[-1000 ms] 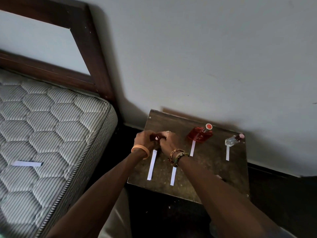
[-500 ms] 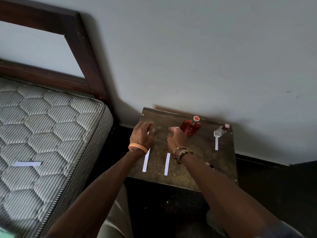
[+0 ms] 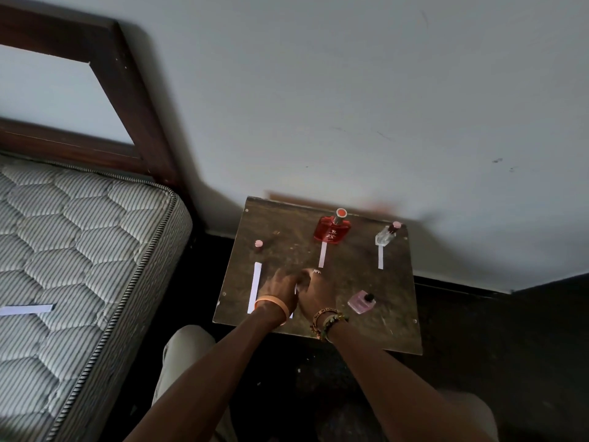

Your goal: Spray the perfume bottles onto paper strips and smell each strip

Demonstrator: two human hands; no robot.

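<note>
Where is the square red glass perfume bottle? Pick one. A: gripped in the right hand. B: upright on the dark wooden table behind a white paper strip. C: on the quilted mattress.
B: the square red glass perfume bottle stands on the dark wooden table, white paper strip at its base.

We record an orange band (image 3: 272, 306) on the left wrist. The right wrist carries stacked bracelets (image 3: 326, 320), one dark with lettering and the others beaded. The right hand (image 3: 317, 291) wears a ring (image 3: 316, 271). Trousers (image 3: 185, 349) are pale khaki.
</note>
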